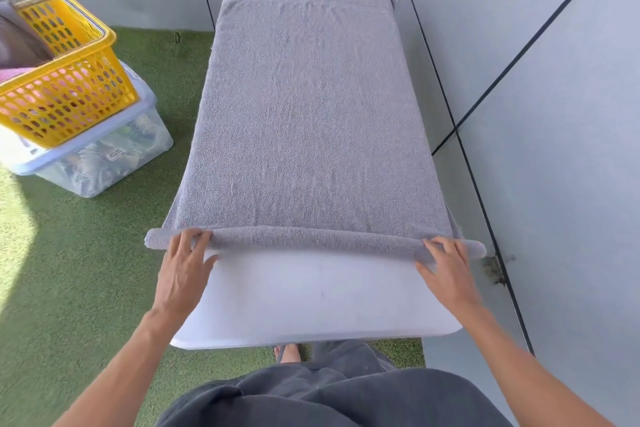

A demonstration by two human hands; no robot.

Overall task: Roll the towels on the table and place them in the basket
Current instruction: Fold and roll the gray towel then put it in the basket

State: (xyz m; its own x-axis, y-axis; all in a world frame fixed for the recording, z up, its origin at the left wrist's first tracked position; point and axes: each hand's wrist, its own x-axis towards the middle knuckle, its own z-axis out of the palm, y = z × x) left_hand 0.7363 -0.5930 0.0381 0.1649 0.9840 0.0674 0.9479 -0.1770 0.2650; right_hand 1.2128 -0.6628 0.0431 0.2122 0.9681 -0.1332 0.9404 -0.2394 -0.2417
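Two hands are working one grey towel lying lengthwise on the white table — its near edge is wound into a thin roll. Left hand and right hand are each curling fingers over a roll end. Leftward, a yellow basket is sitting tilted on a clear storage bin — on green turf.

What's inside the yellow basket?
Some cloth lies in the yellow basket: grey-brown folds at the top and something pink showing through the holes. Its walls hide whatever is deeper down.
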